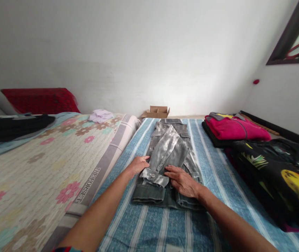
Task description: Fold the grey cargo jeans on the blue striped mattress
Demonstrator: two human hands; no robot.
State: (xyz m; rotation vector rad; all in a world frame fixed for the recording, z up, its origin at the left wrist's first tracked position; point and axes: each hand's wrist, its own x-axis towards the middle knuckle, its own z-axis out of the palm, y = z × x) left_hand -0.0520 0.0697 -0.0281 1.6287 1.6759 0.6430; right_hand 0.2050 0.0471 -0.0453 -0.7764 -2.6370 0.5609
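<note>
A grey denim jacket is laid flat on the blue striped sheet, sleeves folded across its front. The left hand is set at its left edge, fingers loosely curled on the fabric; whether anything is pinched cannot be told. The right hand is pressed flat, fingers spread, beside the buttoned cuff. The jacket's lower right corner is hidden under that hand.
</note>
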